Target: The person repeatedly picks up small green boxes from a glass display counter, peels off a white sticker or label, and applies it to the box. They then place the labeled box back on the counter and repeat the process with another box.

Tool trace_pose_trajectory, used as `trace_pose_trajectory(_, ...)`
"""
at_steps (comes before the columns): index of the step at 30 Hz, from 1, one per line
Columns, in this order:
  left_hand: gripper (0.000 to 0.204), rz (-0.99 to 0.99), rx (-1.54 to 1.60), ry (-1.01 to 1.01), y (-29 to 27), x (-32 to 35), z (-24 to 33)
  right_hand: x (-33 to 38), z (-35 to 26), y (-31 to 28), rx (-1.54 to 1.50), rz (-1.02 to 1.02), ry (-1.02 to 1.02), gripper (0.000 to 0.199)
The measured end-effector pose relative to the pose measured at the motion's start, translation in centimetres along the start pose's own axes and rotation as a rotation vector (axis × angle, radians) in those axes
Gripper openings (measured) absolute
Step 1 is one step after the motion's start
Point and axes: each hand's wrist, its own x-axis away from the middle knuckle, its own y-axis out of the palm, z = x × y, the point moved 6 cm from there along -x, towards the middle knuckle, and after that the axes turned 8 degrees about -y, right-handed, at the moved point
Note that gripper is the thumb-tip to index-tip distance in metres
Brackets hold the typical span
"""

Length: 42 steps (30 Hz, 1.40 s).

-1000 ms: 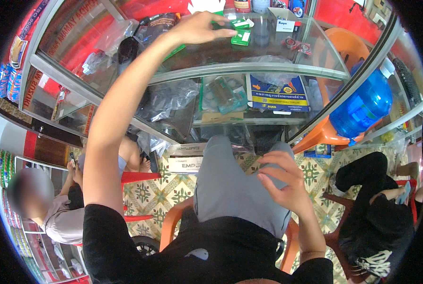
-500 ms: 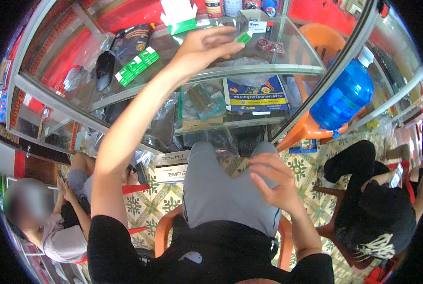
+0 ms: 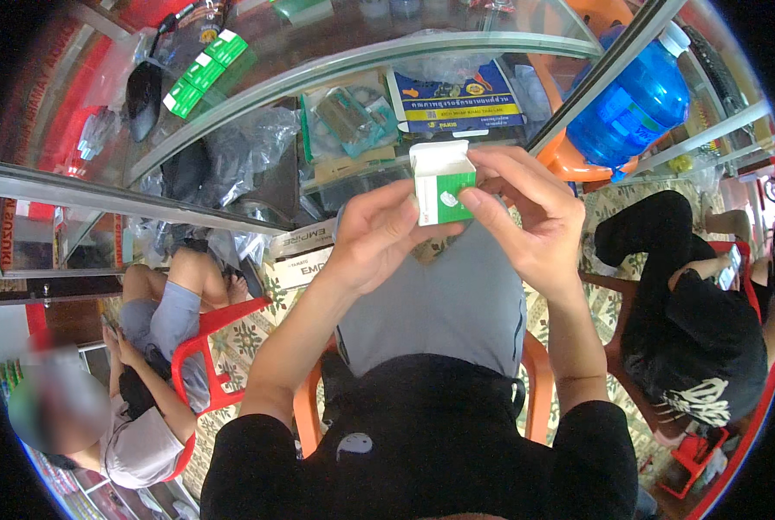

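Observation:
A small green and white carton (image 3: 440,183) with its top flap open is held up between both hands, over my lap in grey shorts. My left hand (image 3: 375,234) grips its left side with thumb and fingers. My right hand (image 3: 526,212) holds its right side, thumb on the front face. Behind the carton stands a glass display counter (image 3: 257,82) with more green and white cartons (image 3: 204,71) lying on its top.
Inside the counter lie a blue packet (image 3: 455,97) and clear plastic bags (image 3: 249,143). A blue water jug (image 3: 634,100) stands at the right. One person sits on a red chair (image 3: 218,325) at my left, another in black (image 3: 691,321) at my right.
My left hand has come back from the counter top with a carton. Both hands now meet in front of me on the carton, whose flap is open.

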Motion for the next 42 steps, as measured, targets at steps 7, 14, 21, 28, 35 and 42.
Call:
trace_pose_trajectory(7,0.048,0.399,-0.515,0.403,0.3,2.3,1.8,0.9,1.0,1.2,0.003,-0.076,0.014,0.046)
trace_pose_trajectory(14,0.044,0.429,-0.844,0.609,0.3,2.8,3.4,0.3,-0.3,2.0,0.178,-0.15,-0.148,0.044)
trace_pose_trajectory(21,0.056,0.281,-0.943,0.363,-0.2,3.1,3.7,-0.8,-1.5,3.0,0.261,-0.381,-0.132,0.048)
trace_pose_trajectory(28,0.049,0.28,-1.063,0.48,0.1,3.9,4.3,-1.3,-1.3,3.2,0.203,-0.413,-0.119,0.037)
trace_pose_trajectory(35,0.046,0.372,-1.038,0.521,-0.1,4.7,4.4,-1.1,-1.5,3.8,0.223,-0.41,-0.233,0.032)
trace_pose_trajectory(42,0.047,0.326,-1.156,0.613,0.7,5.3,4.9,-1.3,-1.9,4.5,0.234,-0.455,-0.176,0.026)
